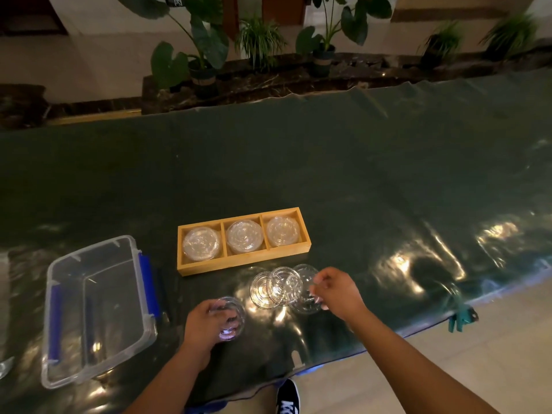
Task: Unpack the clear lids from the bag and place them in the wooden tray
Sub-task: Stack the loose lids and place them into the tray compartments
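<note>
A wooden tray [243, 260] with three compartments lies on the dark green table; each compartment holds a stack of clear lids [244, 236]. In front of the tray three loose clear lids [282, 285] overlap on the table. My right hand [334, 289] hovers over the rightmost of these, fingers curled and pinching its edge. Nearer the table's front edge, my left hand [207, 324] grips a small stack of clear lids [231, 318]. No bag is in view.
A clear plastic bin [98, 309] with blue clips lies at the left. A green clamp [460, 316] holds the table cover at the right edge. Potted plants [203, 55] line a ledge beyond the table. A shoe [287, 397] shows below the front edge.
</note>
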`<state>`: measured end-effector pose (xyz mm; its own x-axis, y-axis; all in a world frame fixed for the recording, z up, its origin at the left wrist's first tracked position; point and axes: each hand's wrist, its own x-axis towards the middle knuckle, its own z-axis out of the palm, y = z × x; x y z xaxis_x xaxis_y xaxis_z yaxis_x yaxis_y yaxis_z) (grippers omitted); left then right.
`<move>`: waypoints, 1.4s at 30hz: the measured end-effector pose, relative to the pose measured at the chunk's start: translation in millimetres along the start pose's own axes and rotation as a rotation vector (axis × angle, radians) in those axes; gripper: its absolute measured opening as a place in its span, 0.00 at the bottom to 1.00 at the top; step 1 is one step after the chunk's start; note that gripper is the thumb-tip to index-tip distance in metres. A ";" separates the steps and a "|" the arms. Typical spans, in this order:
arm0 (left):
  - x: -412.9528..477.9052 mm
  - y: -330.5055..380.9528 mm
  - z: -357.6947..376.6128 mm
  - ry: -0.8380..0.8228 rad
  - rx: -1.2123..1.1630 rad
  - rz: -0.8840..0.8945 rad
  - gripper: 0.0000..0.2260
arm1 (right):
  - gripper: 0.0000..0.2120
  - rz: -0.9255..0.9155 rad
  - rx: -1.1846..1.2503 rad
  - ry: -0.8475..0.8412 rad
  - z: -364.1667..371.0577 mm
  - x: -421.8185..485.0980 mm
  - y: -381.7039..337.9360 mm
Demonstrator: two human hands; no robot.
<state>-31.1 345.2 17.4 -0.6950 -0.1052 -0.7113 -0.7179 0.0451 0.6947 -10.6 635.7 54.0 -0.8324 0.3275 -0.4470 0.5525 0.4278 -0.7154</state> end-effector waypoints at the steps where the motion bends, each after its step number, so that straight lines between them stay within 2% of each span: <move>1: -0.7 0.2 -0.1 -0.010 -0.024 -0.010 0.12 | 0.06 -0.002 0.018 0.002 5.6 5.1 -7.9; 4: -6.7 1.5 1.3 -0.004 -0.032 -0.017 0.10 | 0.04 -0.002 -0.019 -0.013 25.6 21.5 -24.8; 7: -11.7 0.8 2.1 0.011 -0.003 -0.009 0.11 | 0.07 0.010 -0.143 -0.010 40.6 33.1 -29.4; 10: -14.4 -1.0 1.2 0.010 -0.021 0.005 0.11 | 0.20 -0.030 -0.330 -0.031 50.2 38.9 -24.7; 12: -15.7 -1.5 1.5 0.012 -0.033 0.013 0.12 | 0.25 -0.059 -0.371 -0.033 53.6 39.7 -24.2; 19: -16.2 -1.8 6.0 0.006 -0.047 0.028 0.12 | 0.27 -0.071 -0.403 -0.083 59.9 37.7 -26.3; 24: -17.5 -1.6 9.9 0.002 -0.064 0.015 0.11 | 0.25 -0.161 -0.459 -0.065 68.9 20.8 -19.5; 27: -18.4 -5.9 9.5 0.000 -0.060 -0.014 0.11 | 0.30 -0.194 -0.551 -0.098 78.2 8.2 -15.2; 31: -20.9 -10.6 7.8 -0.036 -0.061 -0.041 0.11 | 0.33 -0.142 -0.569 -0.110 83.9 -0.6 -18.1; 34: -21.7 -12.3 5.0 -0.035 -0.068 -0.048 0.12 | 0.30 -0.103 -0.527 -0.110 80.1 -0.8 -23.1; 38: -20.8 -10.7 0.0 -0.013 -0.071 -0.055 0.11 | 0.16 -0.085 -0.359 -0.137 74.6 1.7 -22.7; 42: -20.2 -8.0 -1.8 -0.023 -0.095 -0.052 0.10 | 0.06 0.052 0.030 -0.175 61.4 0.3 -23.3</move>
<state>-11.2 345.2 26.4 -0.6586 -0.0819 -0.7480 -0.7465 -0.0546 0.6632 -26.3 574.2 37.5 -0.7988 0.1954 -0.5689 0.5958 0.3878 -0.7033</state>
